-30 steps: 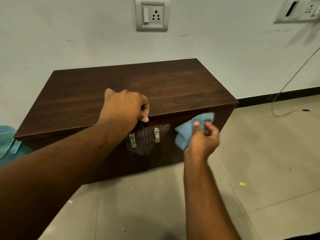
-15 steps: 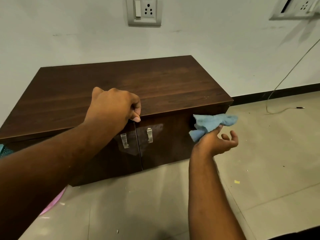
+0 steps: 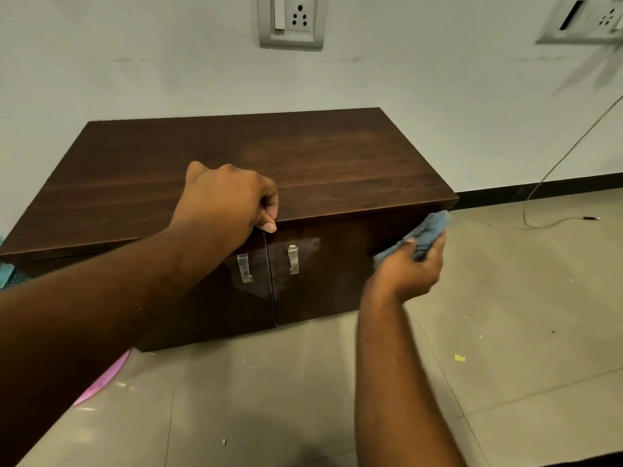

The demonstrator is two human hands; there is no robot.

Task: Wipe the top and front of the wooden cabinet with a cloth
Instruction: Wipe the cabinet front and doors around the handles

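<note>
Grey tiled floor against a white wall: a low dark-brown wooden cabinet with 2 doors. The left hand, fist closed, rests on its top front edge; the right hand clasps a crumpled blue cloth against the front's right end.

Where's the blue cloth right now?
The crumpled blue cloth sits in the right hand, against the dark wooden cabinet's front, at its upper right corner.

No writing, label, brand or number can be read anywhere: the wall socket plate at the upper middle of the frame and the second plate at the upper right carry no legible marks.
</note>
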